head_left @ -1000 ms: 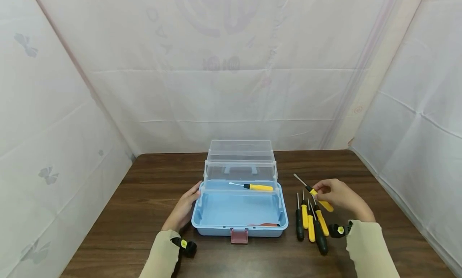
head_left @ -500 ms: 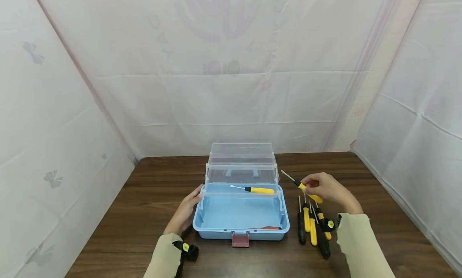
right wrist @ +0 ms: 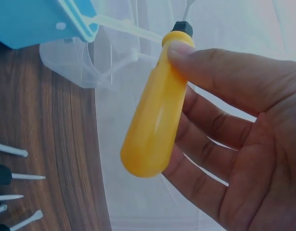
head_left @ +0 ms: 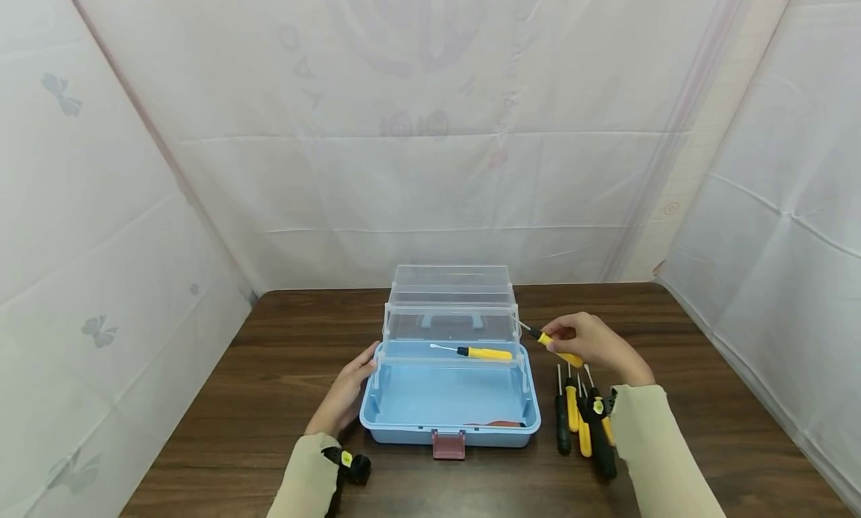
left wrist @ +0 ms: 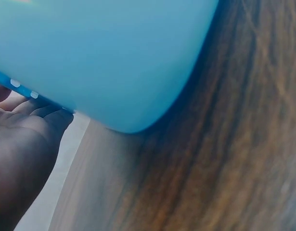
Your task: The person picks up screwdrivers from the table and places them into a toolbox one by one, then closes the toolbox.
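My right hand (head_left: 592,342) pinches the yellow handle of a screwdriver (right wrist: 155,113) between thumb and fingers. It is held up at the right side of a light blue toolbox (head_left: 447,436), its metal tip pointing up and left over the box's clear tray section (head_left: 451,324). My left hand (head_left: 346,391) rests against the toolbox's left side, fingers laid along the rim. Another yellow-handled screwdriver (head_left: 487,353) lies across a clear tray. Inside the box, a red-handled tool (head_left: 501,424) lies along the front wall, mostly hidden by it.
Several black- and yellow-handled screwdrivers (head_left: 563,428) lie side by side on the brown wooden table (head_left: 269,368), right of the toolbox, partly under my right wrist. A reddish latch (head_left: 448,447) hangs at the box front. White sheeting (head_left: 430,189) encloses the table's back and sides.
My right hand has lifted the yellow-handled screwdriver from over the loose ones and carried it left and slightly up, toward the clear trays. My left hand stays at the toolbox.
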`<state>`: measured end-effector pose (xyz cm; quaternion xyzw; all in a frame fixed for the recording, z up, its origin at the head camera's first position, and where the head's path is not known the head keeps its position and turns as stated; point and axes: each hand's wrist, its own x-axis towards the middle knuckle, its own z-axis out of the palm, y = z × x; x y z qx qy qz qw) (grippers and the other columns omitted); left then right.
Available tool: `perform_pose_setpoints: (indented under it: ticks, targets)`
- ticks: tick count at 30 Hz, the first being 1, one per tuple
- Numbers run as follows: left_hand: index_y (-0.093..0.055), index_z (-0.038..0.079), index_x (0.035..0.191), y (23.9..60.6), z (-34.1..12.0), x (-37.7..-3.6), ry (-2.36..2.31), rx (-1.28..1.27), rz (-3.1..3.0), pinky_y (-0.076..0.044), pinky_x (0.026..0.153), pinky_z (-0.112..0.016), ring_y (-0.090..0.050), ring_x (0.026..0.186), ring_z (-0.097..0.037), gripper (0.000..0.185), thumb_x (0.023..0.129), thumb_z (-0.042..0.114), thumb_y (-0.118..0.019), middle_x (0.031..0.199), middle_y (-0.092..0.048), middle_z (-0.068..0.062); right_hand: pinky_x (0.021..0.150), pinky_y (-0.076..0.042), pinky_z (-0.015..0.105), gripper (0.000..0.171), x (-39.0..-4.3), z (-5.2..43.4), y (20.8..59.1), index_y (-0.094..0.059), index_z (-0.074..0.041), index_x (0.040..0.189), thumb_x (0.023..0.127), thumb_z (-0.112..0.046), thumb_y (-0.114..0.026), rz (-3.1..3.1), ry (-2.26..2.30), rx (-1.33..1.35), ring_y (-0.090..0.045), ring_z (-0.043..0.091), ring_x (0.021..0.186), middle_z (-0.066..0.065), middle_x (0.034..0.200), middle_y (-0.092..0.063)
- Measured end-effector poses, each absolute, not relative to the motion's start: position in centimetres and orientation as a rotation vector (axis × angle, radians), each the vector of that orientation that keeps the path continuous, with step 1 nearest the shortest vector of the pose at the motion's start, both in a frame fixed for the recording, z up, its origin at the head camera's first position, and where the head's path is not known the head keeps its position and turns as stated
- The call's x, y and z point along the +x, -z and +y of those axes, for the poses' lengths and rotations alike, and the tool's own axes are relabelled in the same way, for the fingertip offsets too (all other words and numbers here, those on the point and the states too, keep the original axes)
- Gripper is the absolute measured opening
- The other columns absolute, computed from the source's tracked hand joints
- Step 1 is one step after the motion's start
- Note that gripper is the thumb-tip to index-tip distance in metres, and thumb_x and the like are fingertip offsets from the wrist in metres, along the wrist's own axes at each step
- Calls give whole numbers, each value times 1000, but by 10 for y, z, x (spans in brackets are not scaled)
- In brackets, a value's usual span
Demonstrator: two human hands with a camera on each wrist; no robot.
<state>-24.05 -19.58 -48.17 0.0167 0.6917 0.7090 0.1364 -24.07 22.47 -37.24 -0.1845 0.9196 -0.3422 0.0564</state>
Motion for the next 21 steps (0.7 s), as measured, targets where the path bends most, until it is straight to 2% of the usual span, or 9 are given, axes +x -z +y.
perform_pose_setpoints:
  ticks: [21]
  targets:
    - [-19, 11, 154, 481, -196, -241, -2054, 76, 1992, -14, 117, -54, -9, 148, -36, 55, 103, 22, -36, 162, -11, -15, 69, -52, 27, 23, -251, 199, 369, -69, 0, 110, 90, -8, -65, 2815, 1005, -647, -56, 15, 78, 7, 95, -69]
